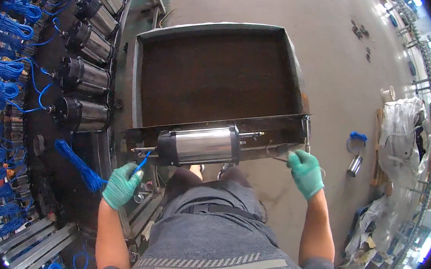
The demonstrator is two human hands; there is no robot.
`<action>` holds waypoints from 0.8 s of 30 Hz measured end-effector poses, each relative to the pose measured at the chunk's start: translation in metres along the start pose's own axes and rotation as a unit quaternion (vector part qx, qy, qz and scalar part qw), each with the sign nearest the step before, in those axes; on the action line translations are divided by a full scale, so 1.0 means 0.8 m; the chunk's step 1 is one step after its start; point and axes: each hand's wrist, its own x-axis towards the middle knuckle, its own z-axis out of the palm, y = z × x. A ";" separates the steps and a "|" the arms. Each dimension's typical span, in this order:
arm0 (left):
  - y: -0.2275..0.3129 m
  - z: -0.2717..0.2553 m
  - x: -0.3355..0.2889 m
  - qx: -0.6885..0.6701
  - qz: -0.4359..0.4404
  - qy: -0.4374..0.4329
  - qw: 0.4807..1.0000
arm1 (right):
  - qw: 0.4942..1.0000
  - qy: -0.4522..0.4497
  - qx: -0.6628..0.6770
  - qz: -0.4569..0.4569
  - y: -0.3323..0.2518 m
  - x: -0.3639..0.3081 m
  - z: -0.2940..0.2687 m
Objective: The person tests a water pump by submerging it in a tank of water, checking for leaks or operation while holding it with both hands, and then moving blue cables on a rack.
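A motor-like cylinder point(205, 145) with a shiny metal body and black ends lies on its side across the near ledge of a dark tray, just in front of me. A shaft with a brass-coloured tip sticks out of its right end. By its left end, my left hand point(122, 183), in a green glove, is closed around a blue cable point(142, 162). Off the right end, my gloved right hand point(306, 174) is closed on a thin dark rod point(277, 158) pointing toward the cylinder; its kind is unclear.
The large rectangular tray point(136, 81) stands ahead. Along the left, several similar cylinders point(92, 78) stand in a row with blue cable coils point(3, 67). A loose blue coil point(82, 166) hangs near my left hand. Right, a metal cylinder point(354, 165) and a plastic-wrapped pallet load point(402, 134) sit on the floor.
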 end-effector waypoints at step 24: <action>0.012 -0.013 0.037 -0.449 -0.097 -0.054 0.887 | 0.976 -0.017 0.215 -0.002 -0.101 0.043 0.024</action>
